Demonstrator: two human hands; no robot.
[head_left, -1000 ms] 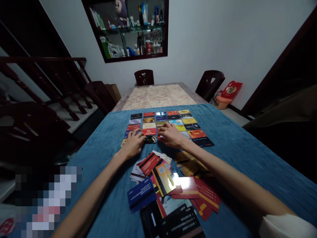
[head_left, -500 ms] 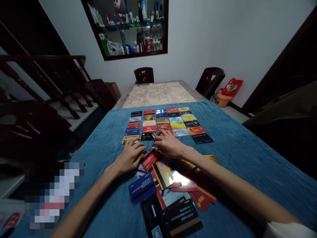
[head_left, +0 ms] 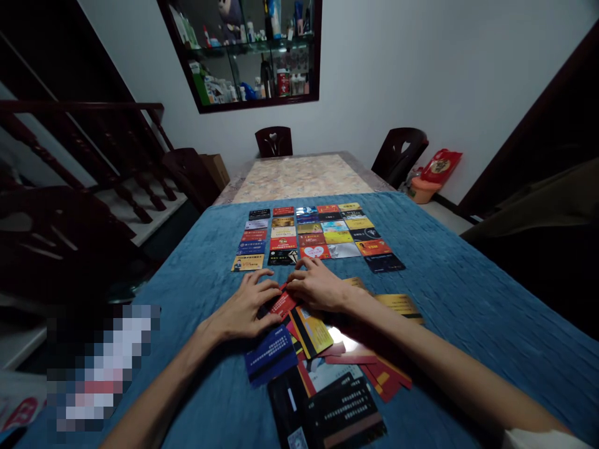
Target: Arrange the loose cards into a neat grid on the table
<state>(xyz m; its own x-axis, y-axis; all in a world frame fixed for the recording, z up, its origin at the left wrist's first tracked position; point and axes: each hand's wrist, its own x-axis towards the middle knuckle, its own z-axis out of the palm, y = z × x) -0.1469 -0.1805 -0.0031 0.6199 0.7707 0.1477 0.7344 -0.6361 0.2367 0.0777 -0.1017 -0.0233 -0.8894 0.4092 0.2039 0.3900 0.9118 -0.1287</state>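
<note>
My left hand [head_left: 248, 305] hovers over or rests on the near left of a loose card pile, fingers spread, thumb apart. Between it and my right hand lies a red card [head_left: 283, 304], partly covered by fingers. My right hand [head_left: 318, 284] is palm down with bent, parted fingers at the pile's far edge; whether it touches the red card I cannot tell. Nearby in the pile are a yellow card [head_left: 314, 333], a blue card [head_left: 271, 357] and a black card [head_left: 346, 408]. Beyond my fingertips a red card with a white heart [head_left: 314, 251] lies in a grid.
Several cards form rows, including a dark card [head_left: 385, 262] and a yellow card [head_left: 248, 262]. A gold card [head_left: 399, 307] lies beside my right forearm. The blue cloth [head_left: 196, 262] covers the near table [head_left: 311, 174]. Chairs [head_left: 400, 153] stand around.
My right hand has drawn back from the grid to the pile, uncovering the red heart card. My left hand has shifted slightly nearer me, uncovering the yellow card in the front row.
</note>
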